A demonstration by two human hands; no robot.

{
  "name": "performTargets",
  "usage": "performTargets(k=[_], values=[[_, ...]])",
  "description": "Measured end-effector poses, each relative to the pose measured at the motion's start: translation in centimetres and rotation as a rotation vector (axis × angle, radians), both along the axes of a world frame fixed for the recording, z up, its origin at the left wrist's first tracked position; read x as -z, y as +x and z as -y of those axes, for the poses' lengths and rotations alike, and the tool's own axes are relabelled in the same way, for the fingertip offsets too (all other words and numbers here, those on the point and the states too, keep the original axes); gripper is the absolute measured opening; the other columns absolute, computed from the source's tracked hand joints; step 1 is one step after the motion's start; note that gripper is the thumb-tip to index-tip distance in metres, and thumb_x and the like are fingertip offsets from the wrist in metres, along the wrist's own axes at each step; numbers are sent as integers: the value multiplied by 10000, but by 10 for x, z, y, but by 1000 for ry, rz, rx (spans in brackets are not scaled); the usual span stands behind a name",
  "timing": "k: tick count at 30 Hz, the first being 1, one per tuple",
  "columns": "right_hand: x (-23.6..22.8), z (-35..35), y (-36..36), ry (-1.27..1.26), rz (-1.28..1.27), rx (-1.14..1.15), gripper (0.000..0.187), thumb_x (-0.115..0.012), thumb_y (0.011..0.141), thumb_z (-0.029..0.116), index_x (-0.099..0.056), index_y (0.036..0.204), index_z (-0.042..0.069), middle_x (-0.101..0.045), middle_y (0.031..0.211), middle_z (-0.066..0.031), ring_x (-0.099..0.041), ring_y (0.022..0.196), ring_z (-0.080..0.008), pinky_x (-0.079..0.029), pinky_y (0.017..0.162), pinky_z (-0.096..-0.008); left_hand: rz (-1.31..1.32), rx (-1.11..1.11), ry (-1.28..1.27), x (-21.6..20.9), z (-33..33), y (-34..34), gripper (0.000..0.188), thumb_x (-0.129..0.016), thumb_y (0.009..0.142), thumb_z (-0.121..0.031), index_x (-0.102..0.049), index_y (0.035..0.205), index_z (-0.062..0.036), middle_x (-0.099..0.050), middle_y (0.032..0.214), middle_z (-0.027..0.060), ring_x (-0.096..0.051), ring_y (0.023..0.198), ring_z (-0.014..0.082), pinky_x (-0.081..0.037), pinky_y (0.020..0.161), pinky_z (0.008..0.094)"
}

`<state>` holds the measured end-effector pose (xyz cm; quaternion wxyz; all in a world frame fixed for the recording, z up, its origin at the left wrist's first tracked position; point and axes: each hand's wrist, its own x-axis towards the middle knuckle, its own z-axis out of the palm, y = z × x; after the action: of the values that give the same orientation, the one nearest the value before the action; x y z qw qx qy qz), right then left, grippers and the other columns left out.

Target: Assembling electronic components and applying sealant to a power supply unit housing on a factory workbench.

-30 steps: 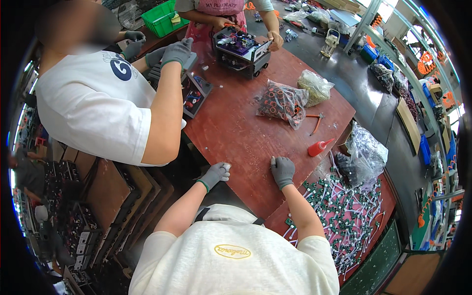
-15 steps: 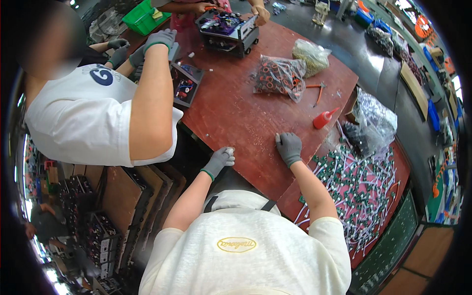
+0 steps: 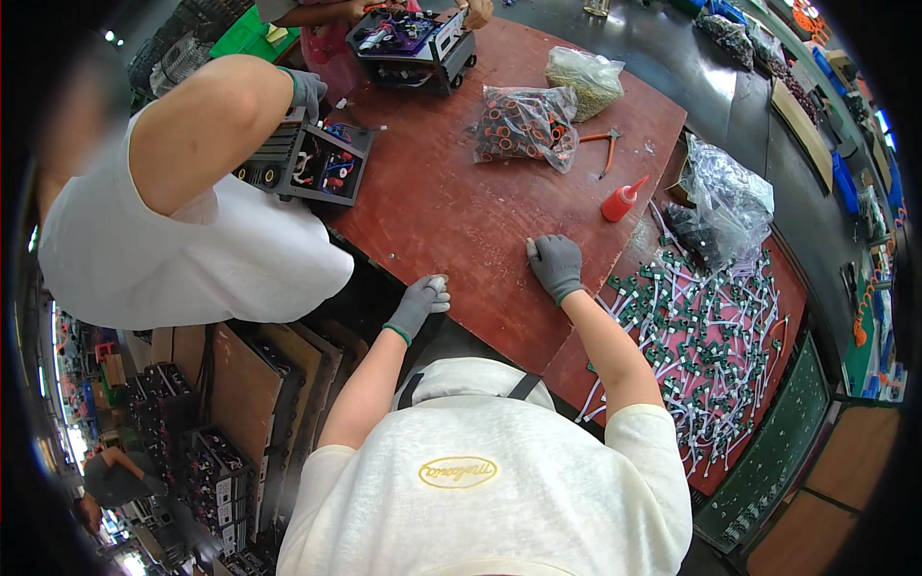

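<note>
Head view: I count two gloved hands, set apart. The left hand (image 3: pixel 419 303), fingers curled, is at the near edge of one red table (image 3: pixel 461 216); the right hand (image 3: pixel 556 266) is over the tabletop, thumb extended. I cannot tell whether either hand grips anything. One red bottle (image 3: pixel 619 202) stands nearest the right hand, beyond and to its right. Beyond the right hand: one bag of black and orange rings (image 3: pixel 523 130), one bag of yellowish-green parts (image 3: pixel 584 84) and one pair of orange-handled pliers (image 3: pixel 603 149). Right of the right hand: one pile of green boards with white leads (image 3: pixel 706 355), too many to count. Beyond the left hand: two open-sided devices, one nearer (image 3: pixel 327 165), one farther (image 3: pixel 411 53).
</note>
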<state>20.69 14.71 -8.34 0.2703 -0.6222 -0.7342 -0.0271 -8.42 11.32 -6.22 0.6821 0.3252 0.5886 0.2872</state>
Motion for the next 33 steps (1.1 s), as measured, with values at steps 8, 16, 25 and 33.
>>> performTargets(k=[8, 16, 25, 33], values=[[-1, 0, 0, 0, 5, -1, 276, -582, 835, 286, -540, 626, 110, -576, 642, -81, -575, 636, -278, -448, 571, -430, 26, 0, 14, 5, 0, -1, 327, -480, 972, -261, -540, 1177, -13, -565, 897, 31, -579, 740, 106, -537, 686, 255], [-3, 0, 0, -1, -5, -13, 274, -584, 833, 282, -542, 627, 107, -574, 638, -82, -575, 637, -277, -451, 577, -425, 14, -24, 13, 6, 0, -1, 340, -479, 972, -275, -546, 1184, -17, -582, 895, 37, -583, 734, 108, -537, 678, 254], [-3, 0, 0, 0, 2, -9, 275, -588, 832, 284, -549, 625, 107, -574, 635, -80, -577, 637, -272, -453, 580, -422, 34, -26, -9, -1, 1, 1, 347, -475, 974, -265, -533, 1184, 5, -561, 872, 31, -562, 717, 94, -526, 670, 243], [-4, 1, -1, 5, -22, -10, 284, -590, 841, 258, -547, 613, 95, -573, 623, -113, -575, 623, -303, -450, 568, -440, 139, -61, -37, 16, -1, -4, 229, -529, 945, -195, -559, 1114, -43, -546, 844, 7, -551, 683, 96, -507, 607, 250]])
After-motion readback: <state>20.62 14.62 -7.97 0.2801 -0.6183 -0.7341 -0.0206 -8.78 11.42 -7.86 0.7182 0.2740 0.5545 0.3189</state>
